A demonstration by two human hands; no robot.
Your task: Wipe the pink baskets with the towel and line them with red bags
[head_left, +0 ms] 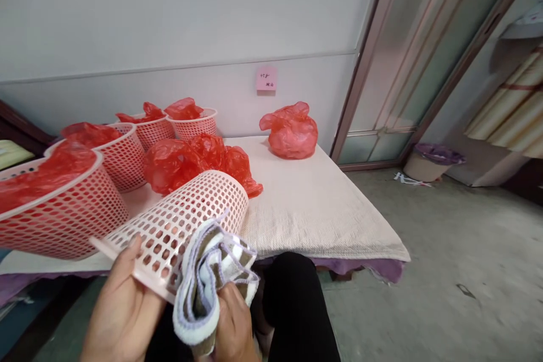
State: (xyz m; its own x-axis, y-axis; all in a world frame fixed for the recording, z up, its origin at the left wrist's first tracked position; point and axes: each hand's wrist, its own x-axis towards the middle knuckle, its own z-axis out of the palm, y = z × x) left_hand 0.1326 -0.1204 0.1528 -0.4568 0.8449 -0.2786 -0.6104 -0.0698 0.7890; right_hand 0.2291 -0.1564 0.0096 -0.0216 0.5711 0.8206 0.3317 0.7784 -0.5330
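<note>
My left hand point(121, 308) grips the rim of an empty pink perforated basket point(186, 215), which lies tilted on its side over the table's front edge. My right hand point(233, 325) is closed on a folded brown-and-white striped cloth point(210, 280) pressed against the basket's outer wall. My dark-trousered knee point(292, 300) sits just below the cloth.
A table with a cream cover point(318, 203) holds several pink baskets lined with red plastic bags point(51, 203), a loose pile of red bags point(190, 161) and one tied red bag point(291, 130) by the wall. A glass door point(424, 51) and a lined bin point(432, 161) stand at right.
</note>
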